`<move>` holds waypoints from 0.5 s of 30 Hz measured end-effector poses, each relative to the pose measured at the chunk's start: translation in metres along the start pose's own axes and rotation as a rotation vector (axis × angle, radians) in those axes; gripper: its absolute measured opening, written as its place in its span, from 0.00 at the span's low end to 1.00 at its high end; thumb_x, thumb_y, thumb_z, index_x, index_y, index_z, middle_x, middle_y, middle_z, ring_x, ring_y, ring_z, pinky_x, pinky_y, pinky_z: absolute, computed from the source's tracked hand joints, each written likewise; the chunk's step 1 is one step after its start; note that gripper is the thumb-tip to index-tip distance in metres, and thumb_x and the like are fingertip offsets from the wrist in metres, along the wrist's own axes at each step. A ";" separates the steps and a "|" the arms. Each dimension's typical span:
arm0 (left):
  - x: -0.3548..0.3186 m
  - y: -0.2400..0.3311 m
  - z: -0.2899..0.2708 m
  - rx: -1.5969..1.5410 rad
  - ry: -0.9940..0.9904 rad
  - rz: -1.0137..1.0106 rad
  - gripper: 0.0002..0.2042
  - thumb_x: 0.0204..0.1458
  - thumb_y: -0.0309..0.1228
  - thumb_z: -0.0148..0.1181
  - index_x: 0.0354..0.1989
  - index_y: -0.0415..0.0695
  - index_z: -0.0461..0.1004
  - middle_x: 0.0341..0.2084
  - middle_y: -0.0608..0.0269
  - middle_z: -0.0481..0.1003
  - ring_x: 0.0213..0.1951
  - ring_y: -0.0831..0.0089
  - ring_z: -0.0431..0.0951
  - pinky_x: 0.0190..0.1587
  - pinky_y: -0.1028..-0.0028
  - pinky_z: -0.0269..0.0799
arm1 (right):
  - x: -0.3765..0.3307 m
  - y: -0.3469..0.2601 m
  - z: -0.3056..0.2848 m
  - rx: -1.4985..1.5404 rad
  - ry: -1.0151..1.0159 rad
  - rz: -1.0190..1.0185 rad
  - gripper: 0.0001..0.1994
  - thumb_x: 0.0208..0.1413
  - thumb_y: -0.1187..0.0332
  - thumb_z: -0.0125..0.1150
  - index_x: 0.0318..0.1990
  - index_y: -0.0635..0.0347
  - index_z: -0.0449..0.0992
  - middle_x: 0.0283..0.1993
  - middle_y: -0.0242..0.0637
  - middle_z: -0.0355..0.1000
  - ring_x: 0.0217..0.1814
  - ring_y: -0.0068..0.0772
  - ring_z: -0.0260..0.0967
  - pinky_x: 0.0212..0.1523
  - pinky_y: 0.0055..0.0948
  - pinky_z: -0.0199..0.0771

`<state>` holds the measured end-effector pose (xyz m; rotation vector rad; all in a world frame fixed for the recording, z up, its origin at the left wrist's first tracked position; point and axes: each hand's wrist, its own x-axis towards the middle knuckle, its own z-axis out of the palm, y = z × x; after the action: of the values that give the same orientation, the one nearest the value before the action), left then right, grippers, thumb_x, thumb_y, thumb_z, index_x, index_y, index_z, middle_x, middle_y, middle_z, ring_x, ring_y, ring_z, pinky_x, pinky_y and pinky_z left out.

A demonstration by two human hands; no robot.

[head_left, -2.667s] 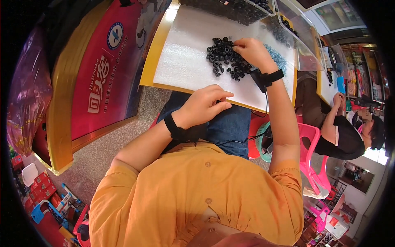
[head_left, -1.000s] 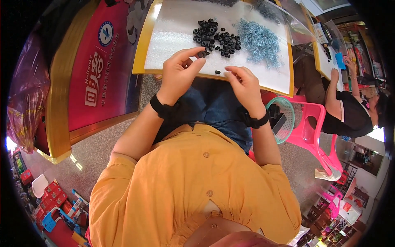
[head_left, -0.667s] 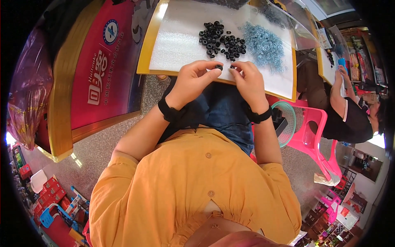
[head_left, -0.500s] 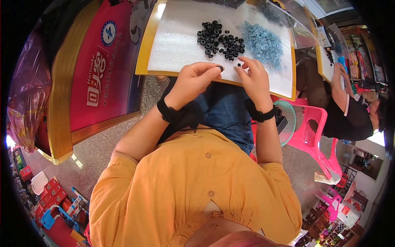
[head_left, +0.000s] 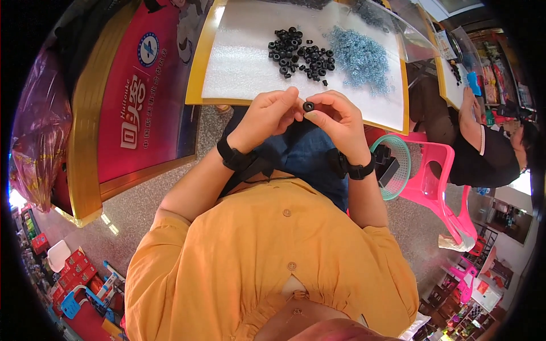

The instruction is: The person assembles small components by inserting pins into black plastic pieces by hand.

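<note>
A small black ring-shaped part [head_left: 308, 106] with a hole through its middle is pinched between the thumb and forefinger of my right hand [head_left: 341, 120]. Close beside it, my left hand [head_left: 267, 116] has its fingers curled in toward the ring's left side; whether they grip anything is hidden. Both hands are above the near edge of a white-lined work surface [head_left: 239, 74] with a yellow rim. Beyond them lies a loose pile of black round parts [head_left: 287, 51], with smaller black pieces [head_left: 318, 61] at its right. Farther right spreads a heap of small translucent blue pieces [head_left: 359, 57].
A clear plastic panel [head_left: 412, 40] stands at the table's far right. Near my right wrist is a green mesh basket [head_left: 395, 167] holding dark things, beside a pink plastic chair [head_left: 432, 170]. Another person [head_left: 483, 148] works at a table to the right. A pink-sided counter [head_left: 136, 113] stands left.
The black ring has passed from my left fingertips to my right ones. My hands have drawn together, the right one moving left and nearer me, away from the table surface.
</note>
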<state>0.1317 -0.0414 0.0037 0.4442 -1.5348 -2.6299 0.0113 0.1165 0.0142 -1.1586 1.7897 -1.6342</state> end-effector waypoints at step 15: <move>-0.001 -0.010 0.003 -0.165 -0.094 -0.073 0.11 0.61 0.33 0.59 0.47 0.41 0.79 0.22 0.78 0.67 0.20 0.88 0.58 0.19 0.84 0.50 | -0.013 0.009 -0.005 -0.110 0.034 -0.119 0.15 0.51 0.79 0.66 0.48 0.57 0.82 0.45 0.32 0.67 0.40 0.23 0.67 0.39 0.18 0.67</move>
<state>0.1328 -0.0335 -0.0034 0.3768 -1.3340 -2.8425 0.0118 0.1298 0.0041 -1.3161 1.8853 -1.6486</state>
